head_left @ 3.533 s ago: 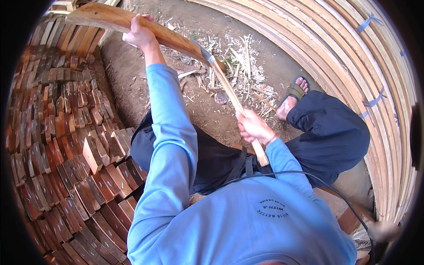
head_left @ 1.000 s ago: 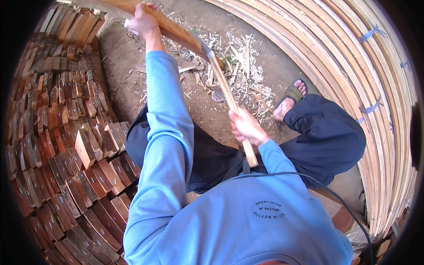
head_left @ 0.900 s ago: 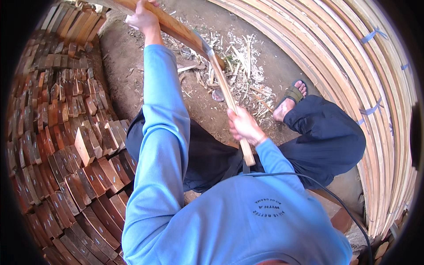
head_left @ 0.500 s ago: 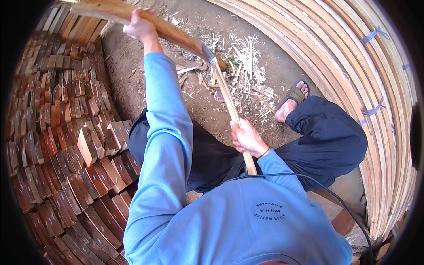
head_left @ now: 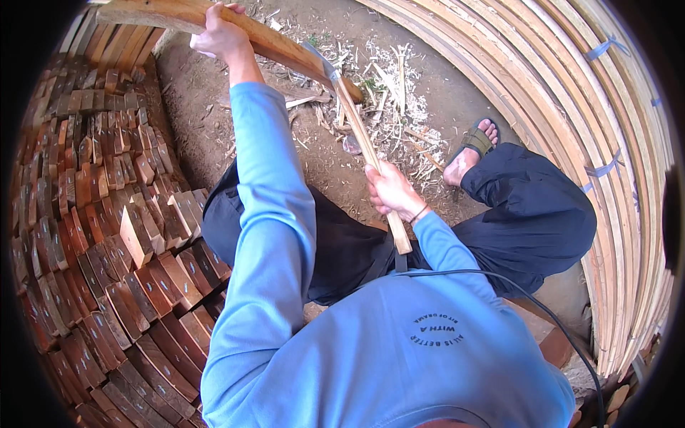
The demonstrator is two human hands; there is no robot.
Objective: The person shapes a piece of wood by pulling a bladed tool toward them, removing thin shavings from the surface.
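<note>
Tool handle shifted a bit fwd since earlier, R hand wrapped round it, L hand gripping plank.

The upper edge crops the wooden beam; the left hand covers part of it, the right hand part of the tool handle. The lower edge cuts off the black cable.

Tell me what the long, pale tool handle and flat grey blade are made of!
The long, pale tool handle looks like bare wood: lengthwise streaks resemble grain. The flat grey blade is probably smooth, unpainted metal, judging by its cool grey sheen.
</note>
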